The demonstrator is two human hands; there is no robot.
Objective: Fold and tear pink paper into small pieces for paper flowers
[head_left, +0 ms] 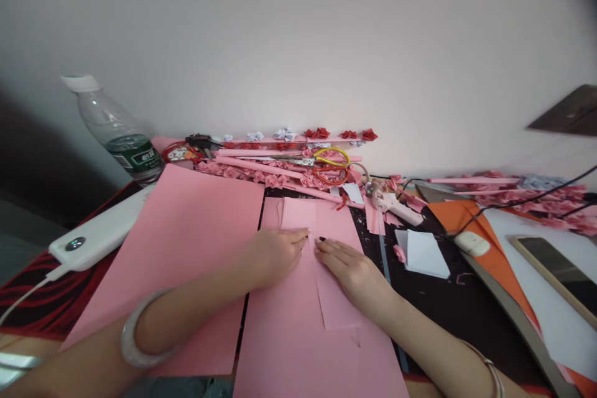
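A folded pink paper strip (299,214) lies on a large pink sheet (284,336). My left hand (280,255) rests on the strip from the left, fingers stretched toward the right and its thumb out of sight. From the right, my right hand (357,270) lies on the pink paper with fingers extended. The two sets of fingertips almost meet over the strip. Below them, a pink flap (338,308) with a straight edge lies on the sheet, partly under my right hand. Neither hand is seen lifting anything.
Another pink sheet (196,217) lies left, near a white power bank (97,233) and a bottle (124,130). Behind are scissors (305,161), paper flowers (317,133) and a glue gun (396,204). White paper slips (426,255) and a phone (559,273) lie right.
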